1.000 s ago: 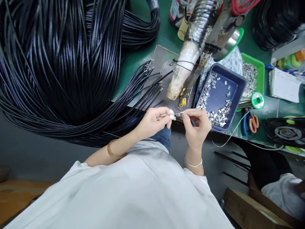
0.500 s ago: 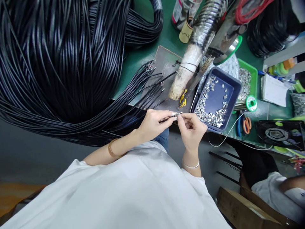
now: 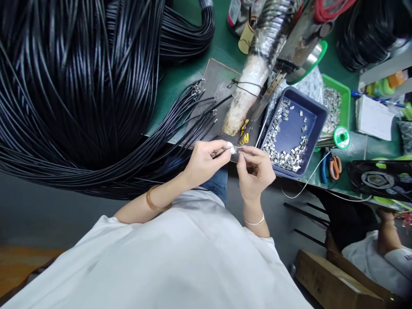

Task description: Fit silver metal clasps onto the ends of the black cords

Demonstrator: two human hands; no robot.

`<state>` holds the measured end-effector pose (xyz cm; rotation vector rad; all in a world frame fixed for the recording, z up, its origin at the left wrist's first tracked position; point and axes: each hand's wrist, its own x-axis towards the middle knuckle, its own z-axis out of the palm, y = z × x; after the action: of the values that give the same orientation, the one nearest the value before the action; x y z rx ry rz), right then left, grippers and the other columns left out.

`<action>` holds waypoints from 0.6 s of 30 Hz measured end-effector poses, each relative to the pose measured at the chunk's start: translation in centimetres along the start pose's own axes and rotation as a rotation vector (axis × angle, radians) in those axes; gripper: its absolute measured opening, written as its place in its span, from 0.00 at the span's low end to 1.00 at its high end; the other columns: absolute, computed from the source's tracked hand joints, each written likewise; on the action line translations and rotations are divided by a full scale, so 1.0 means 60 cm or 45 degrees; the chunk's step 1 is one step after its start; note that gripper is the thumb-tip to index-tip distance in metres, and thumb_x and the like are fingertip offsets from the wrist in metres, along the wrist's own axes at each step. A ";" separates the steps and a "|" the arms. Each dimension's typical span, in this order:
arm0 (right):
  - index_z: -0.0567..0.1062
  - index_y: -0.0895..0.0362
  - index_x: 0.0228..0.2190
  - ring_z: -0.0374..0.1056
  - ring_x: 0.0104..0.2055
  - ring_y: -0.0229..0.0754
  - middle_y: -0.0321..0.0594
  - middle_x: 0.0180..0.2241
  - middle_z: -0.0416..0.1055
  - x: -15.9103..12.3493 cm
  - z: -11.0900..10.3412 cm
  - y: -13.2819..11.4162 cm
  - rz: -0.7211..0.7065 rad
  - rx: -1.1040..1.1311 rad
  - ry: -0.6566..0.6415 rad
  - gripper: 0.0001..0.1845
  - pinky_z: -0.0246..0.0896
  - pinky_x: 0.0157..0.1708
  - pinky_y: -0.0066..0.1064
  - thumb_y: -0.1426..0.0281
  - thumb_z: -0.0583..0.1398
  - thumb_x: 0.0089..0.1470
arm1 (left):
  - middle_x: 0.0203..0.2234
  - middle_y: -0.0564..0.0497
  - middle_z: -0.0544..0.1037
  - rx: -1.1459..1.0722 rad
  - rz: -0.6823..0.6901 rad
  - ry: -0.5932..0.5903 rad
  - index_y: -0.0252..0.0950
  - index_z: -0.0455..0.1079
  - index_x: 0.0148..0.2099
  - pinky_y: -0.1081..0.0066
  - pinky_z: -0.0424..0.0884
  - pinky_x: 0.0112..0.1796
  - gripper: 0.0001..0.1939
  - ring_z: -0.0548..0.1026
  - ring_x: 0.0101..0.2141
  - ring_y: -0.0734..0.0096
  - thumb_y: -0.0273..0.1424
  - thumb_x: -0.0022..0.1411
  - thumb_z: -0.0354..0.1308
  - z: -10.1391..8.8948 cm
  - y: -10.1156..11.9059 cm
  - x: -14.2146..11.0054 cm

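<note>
My left hand (image 3: 206, 159) pinches a thin black cable (image 3: 219, 153) close to its end, thumb against forefinger. At the cable's tip, a small silvery bit (image 3: 237, 148) shows between the two hands; whether it is bare wire or a metal piece I cannot tell. My right hand (image 3: 257, 171) is closed in a pinch right at that tip, and its fingertips hide what they grip. Just beyond the hands, several black cable ends (image 3: 209, 116) with stripped tips lie fanned over a dark board (image 3: 216, 81).
A large bundle of black cable (image 3: 80, 86) fills the left. Right of my hands is a blue tray (image 3: 294, 128) of small metal connectors. A wrapped duct (image 3: 243, 98) comes down above yellow-handled cutters (image 3: 244, 132). Farther right are a green tray (image 3: 345, 101), orange-handled pliers (image 3: 335, 167) and a seated person (image 3: 370, 253).
Both hands have shifted slightly up and left in view. The right fingers have moved over the cable tip, where more silvery material now shows. At lower right, the other person's arm has moved.
</note>
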<state>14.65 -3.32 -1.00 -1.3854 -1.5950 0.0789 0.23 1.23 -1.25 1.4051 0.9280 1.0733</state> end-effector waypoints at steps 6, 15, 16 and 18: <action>0.74 0.55 0.33 0.72 0.37 0.33 0.36 0.37 0.76 0.004 0.010 0.002 0.016 0.006 0.030 0.05 0.64 0.23 0.21 0.76 0.63 0.53 | 0.20 0.55 0.63 0.000 0.019 0.018 0.31 0.73 0.31 0.78 0.55 0.23 0.10 0.58 0.22 0.81 0.31 0.62 0.57 0.004 -0.002 0.006; 0.75 0.54 0.32 0.71 0.34 0.33 0.36 0.36 0.76 0.018 0.012 -0.001 0.015 -0.026 0.077 0.06 0.62 0.23 0.23 0.76 0.65 0.52 | 0.21 0.54 0.71 -0.058 -0.012 0.038 0.31 0.76 0.32 0.79 0.62 0.26 0.08 0.64 0.23 0.81 0.30 0.61 0.58 0.005 0.011 0.013; 0.76 0.54 0.32 0.71 0.34 0.32 0.36 0.36 0.76 0.018 0.011 -0.002 0.008 -0.018 0.077 0.06 0.62 0.22 0.23 0.76 0.65 0.52 | 0.22 0.54 0.72 -0.084 -0.013 0.040 0.31 0.76 0.32 0.79 0.63 0.26 0.08 0.65 0.23 0.80 0.30 0.60 0.59 0.005 0.013 0.014; 0.75 0.54 0.32 0.71 0.34 0.32 0.36 0.37 0.76 0.018 0.010 -0.004 -0.007 -0.008 0.065 0.07 0.62 0.22 0.23 0.77 0.65 0.52 | 0.22 0.53 0.73 -0.128 -0.044 0.041 0.30 0.76 0.32 0.80 0.64 0.26 0.08 0.67 0.23 0.80 0.31 0.58 0.60 0.005 0.014 0.015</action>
<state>14.21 -2.24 -0.54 -1.3773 -1.5578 0.0346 0.73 1.92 -0.30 1.2886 0.9059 1.1048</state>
